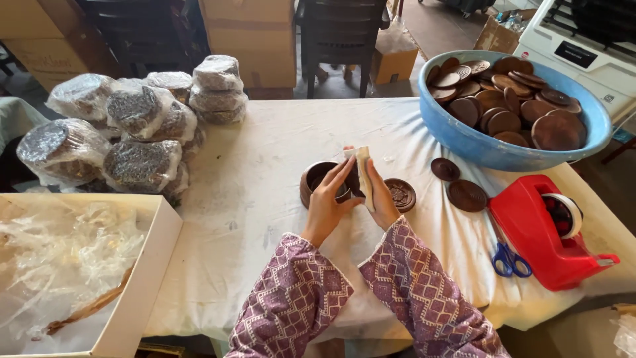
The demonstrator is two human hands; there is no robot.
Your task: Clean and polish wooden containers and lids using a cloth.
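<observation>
Both hands meet over the middle of a white cloth-covered table [265,199]. My left hand [328,199] and my right hand [381,199] together pinch a small folded strip of pale paper or cloth [363,174], held upright between the fingers. Just behind my left hand stands a round brown wooden bowl [317,178]. A carved brown disc lid [401,194] lies flat right beside my right hand. Both sleeves are purple with a white pattern.
A blue basin [464,142] full of brown discs sits at the back right, two loose discs [466,195] before it. A red tape dispenser [543,232] and blue scissors [510,260] lie right. Plastic-wrapped stacks [142,162] pile at left, an open white box [142,278] below them.
</observation>
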